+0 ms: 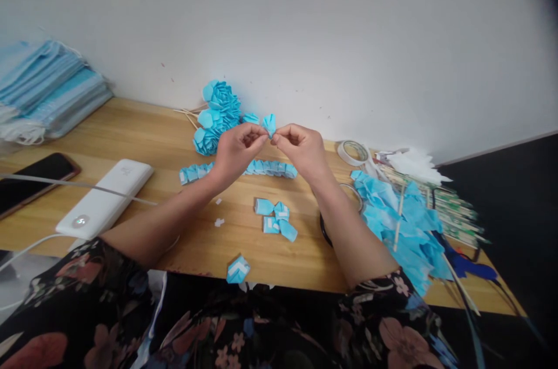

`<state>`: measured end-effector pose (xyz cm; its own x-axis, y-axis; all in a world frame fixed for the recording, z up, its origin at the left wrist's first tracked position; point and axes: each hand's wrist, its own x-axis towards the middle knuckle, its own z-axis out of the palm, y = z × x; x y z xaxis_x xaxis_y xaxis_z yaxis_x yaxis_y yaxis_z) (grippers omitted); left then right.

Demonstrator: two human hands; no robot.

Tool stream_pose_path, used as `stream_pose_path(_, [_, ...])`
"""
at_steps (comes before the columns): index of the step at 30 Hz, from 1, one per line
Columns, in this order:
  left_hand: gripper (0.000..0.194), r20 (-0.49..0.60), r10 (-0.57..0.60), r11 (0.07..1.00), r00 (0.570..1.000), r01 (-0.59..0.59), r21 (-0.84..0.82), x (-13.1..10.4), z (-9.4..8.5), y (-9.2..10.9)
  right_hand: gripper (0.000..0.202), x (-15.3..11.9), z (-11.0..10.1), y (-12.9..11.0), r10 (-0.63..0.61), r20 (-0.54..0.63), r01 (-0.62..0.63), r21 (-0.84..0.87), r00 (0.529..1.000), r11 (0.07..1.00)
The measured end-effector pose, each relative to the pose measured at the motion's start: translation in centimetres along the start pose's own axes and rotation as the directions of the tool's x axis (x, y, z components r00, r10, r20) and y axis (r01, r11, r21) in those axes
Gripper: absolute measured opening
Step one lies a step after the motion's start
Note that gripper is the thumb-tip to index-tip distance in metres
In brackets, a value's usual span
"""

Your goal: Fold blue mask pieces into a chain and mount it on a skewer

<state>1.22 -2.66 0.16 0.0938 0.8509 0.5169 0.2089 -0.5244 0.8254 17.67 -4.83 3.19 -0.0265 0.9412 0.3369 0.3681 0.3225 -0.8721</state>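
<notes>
A small folded blue paper petal (269, 124) is pinched between the fingertips of my left hand (242, 147) and my right hand (301, 147), near the back of the table. Behind my left hand lie blue paper flowers (218, 113) on thin sticks. A row of folded blue pieces (272, 168) runs beneath both hands, partly hidden by my left wrist. Several loose blue pieces (279, 221) with white patches lie nearer to me, and one more blue piece (238, 269) is at the table's front edge.
On the left are a stack of blue masks (52, 87), a black phone (35, 183) and a white power bank (104, 199) with cables. Tape rolls (352, 153), crumpled blue paper (392, 218), green-and-white packets (457, 212) and a blue-handled tool (473, 267) lie on the right.
</notes>
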Motion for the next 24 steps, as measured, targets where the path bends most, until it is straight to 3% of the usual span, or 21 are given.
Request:
stream_pose_path(10, [0.014,0.018,-0.065,0.997,0.998,0.066,-0.041,0.09,-0.05,0.25,0.011,-0.42,0.06,-0.34,-0.065,0.017,0.067,-0.16,0.998,0.985])
stream_pose_path(24, [0.015,0.058,-0.144,0.978,0.988,0.151,-0.141,0.18,-0.04,0.42,0.009,-0.42,-0.02,-0.51,-0.061,0.041,0.067,-0.163,0.997,0.984])
